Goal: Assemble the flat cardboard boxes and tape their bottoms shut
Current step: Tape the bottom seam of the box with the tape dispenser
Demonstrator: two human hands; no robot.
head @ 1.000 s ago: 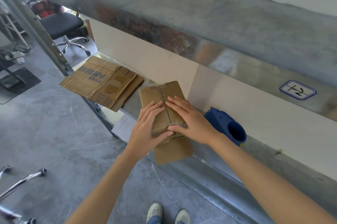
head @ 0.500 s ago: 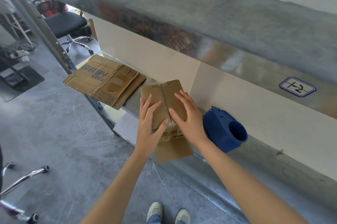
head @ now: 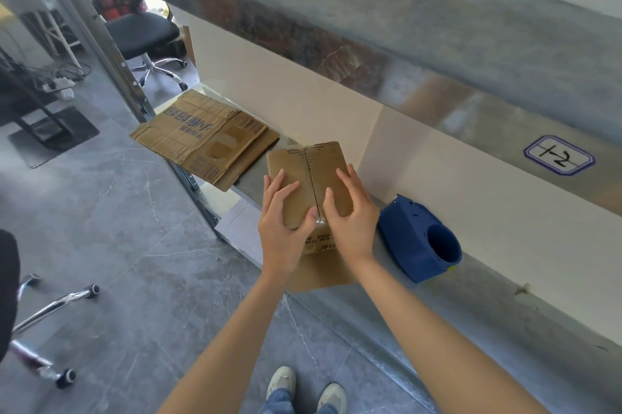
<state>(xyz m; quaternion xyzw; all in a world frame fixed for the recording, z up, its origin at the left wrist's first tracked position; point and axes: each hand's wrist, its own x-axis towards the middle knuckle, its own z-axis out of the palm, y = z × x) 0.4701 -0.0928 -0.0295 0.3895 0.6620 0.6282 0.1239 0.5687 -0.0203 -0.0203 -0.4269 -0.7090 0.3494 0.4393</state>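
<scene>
A small brown cardboard box (head: 313, 164) stands on the ledge (head: 498, 292) with its two bottom flaps folded shut and a seam running down the middle. My left hand (head: 282, 221) lies flat on the left flap, thumb at the seam. On the right flap rests my right hand (head: 353, 211), fingers straight. A loose flap hangs below the box toward me. To the left, a stack of flat cardboard boxes (head: 205, 137) lies on the ledge. At the right of the box sits a blue tape dispenser (head: 417, 238).
A wall with a reflective band rises behind the ledge, with a label (head: 558, 155) on it. An office chair (head: 141, 33) stands at the far left; chrome chair legs (head: 50, 309) are near left. My shoes (head: 304, 390) are on the grey floor.
Both hands slid apart a little on the box top and their fingers straightened along the flaps. The view shifted slightly right.
</scene>
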